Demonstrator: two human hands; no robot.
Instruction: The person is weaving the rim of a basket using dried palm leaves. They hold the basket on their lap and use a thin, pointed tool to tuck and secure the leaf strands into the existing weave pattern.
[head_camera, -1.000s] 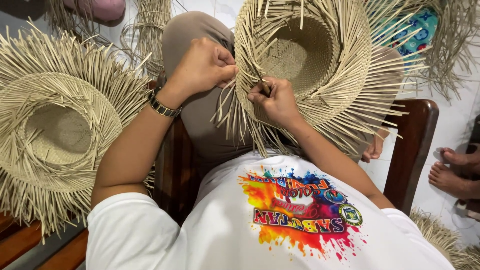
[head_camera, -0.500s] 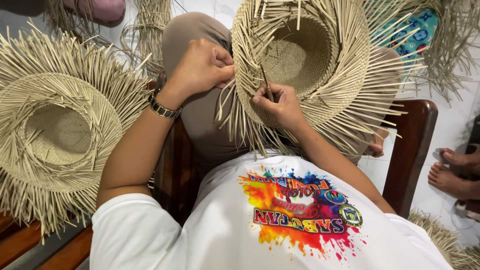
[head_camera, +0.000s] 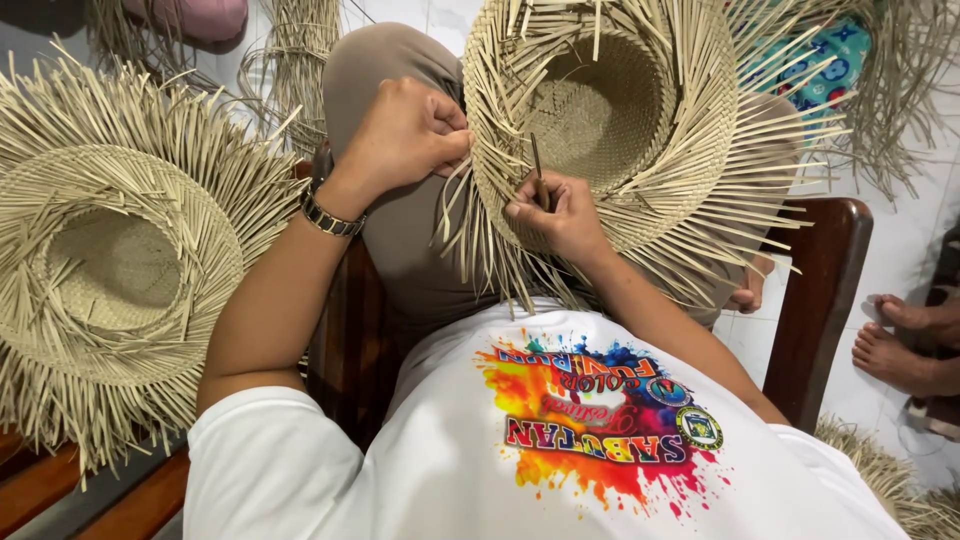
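A half-woven straw hat (head_camera: 610, 110) rests upside down on my lap, loose strips sticking out all around its brim. My left hand (head_camera: 405, 135), with a dark wristwatch (head_camera: 328, 215) on the wrist, grips the brim's left edge. My right hand (head_camera: 560, 215) pinches a thin dark stick-like tool (head_camera: 537, 170) against the near brim, its tip pointing up into the weave. The fingertips of both hands are partly hidden among the strips.
A second unfinished straw hat (head_camera: 110, 270) lies crown down on a wooden bench (head_camera: 60, 490) at my left. I sit on a dark wooden chair (head_camera: 825, 300). More straw bundles (head_camera: 290, 60) lie behind. Another person's bare feet (head_camera: 900, 345) rest on the white tiled floor at right.
My right hand has slid slightly left along the brim with the tool, and my left hand has tightened on the brim edge. The hat stays in place.
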